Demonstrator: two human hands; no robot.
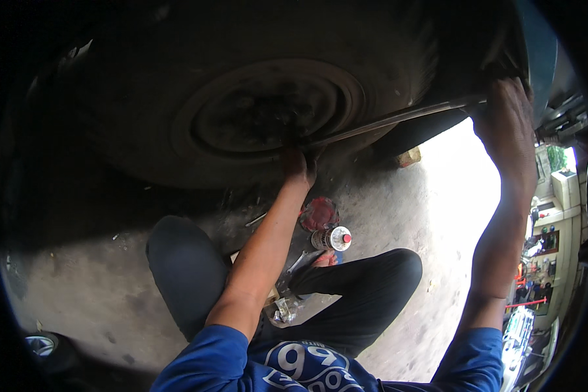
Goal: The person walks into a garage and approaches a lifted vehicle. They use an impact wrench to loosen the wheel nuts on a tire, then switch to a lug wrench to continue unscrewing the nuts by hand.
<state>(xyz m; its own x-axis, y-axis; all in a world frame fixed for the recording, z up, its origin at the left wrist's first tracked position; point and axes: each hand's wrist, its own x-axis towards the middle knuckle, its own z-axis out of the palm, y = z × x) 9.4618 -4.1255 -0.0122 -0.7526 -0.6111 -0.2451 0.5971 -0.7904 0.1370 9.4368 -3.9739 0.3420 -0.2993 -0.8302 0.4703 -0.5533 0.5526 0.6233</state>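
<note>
The grey concrete floor is stained and scattered with small bits of litter, dark with shade on the left and glaring white on the right. On it, between the person's knees and the wheel, stand a can with a red cap and, just beyond it, a red dish. A block sits farther right. The wheel fills the far side; a bar runs from its hub area to the right. The right hand is closed around the bar's right end. The left hand is by its left end, fingers lost in shadow, so I cannot tell its grip. At far right are a pale wall and greenery; another wheel lies near left.
</note>
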